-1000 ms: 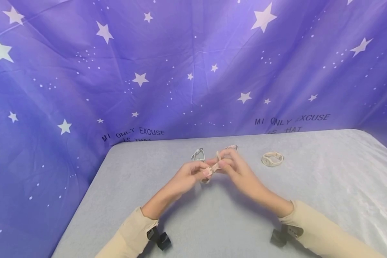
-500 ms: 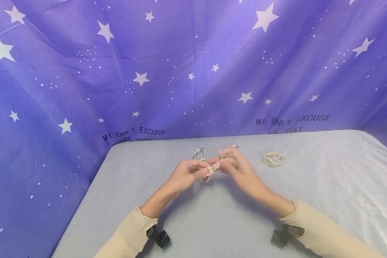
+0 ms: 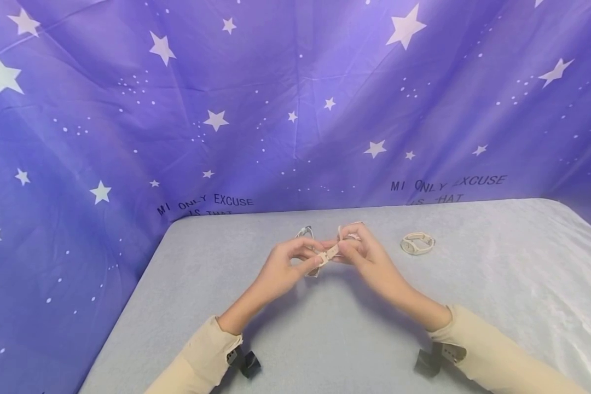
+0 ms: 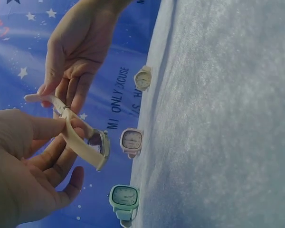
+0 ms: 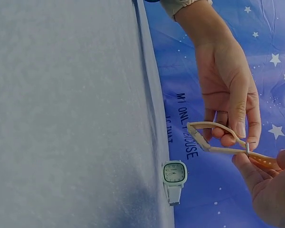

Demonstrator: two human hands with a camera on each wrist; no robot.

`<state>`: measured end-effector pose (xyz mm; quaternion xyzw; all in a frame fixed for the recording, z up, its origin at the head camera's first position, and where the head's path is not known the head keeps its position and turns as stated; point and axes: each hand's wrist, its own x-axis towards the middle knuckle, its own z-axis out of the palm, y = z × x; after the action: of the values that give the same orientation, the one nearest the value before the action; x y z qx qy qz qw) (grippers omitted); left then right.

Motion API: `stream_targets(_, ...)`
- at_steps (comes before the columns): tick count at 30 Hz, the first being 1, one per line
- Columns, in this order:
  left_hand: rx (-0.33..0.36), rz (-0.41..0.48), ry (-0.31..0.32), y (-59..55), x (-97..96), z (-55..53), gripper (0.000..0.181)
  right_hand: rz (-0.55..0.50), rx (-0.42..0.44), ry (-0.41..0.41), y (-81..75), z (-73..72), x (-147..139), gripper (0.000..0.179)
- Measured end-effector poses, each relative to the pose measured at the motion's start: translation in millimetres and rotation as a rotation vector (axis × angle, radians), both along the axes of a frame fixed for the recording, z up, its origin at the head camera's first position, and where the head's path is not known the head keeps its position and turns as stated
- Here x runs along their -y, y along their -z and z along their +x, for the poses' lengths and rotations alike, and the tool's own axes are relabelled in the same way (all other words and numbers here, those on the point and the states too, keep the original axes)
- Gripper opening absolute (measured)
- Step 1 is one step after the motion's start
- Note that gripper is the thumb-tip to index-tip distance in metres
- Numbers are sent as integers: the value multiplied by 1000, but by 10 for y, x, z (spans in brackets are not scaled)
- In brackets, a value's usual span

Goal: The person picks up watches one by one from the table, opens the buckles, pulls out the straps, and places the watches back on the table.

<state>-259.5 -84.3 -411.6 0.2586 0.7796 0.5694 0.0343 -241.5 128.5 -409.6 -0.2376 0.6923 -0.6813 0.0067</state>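
Note:
Between both hands, above the table, is a cream wristwatch [image 3: 329, 254] with its strap looped through the buckle. My left hand [image 3: 283, 269] pinches the strap near the buckle between thumb and fingers. My right hand [image 3: 374, 268] pinches the strap's tail end. In the left wrist view the watch's strap [image 4: 83, 149] forms a loop, with the case hanging at its lower right. Seen from the right wrist, the metal buckle [image 5: 247, 148] sits between the two hands' fingertips. The watch face is mostly turned away.
A mint-green watch [image 4: 125, 195] and a pink watch [image 4: 132, 139] stand on the grey cloth-covered table [image 3: 325, 339] behind the hands. Farther right lies another cream watch [image 3: 417, 243]. A purple star-patterned curtain [image 3: 256, 109] rises behind the table.
The left fingers have shifted on the strap, with the index finger now lifted higher and more of the buckle showing. The right hand has hardly moved. The other watches stay in place.

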Motion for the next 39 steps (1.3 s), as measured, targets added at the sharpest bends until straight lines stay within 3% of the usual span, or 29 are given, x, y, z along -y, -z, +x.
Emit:
stream_targets(11,-103,-74,104,17,7,1,18,44,28,15,10,14,6,25)
stream_targets(21,-128,-149,81,49,-14,29,10,52,5,-3,26,45,42,22)
stream_targets(32,-100,-131,78,47,-27,-3,6,55,-1,-3,18,44,46,22)
stream_targets(39,32,-64,83,25,20,2,9,66,30,14,7,47,41,23)
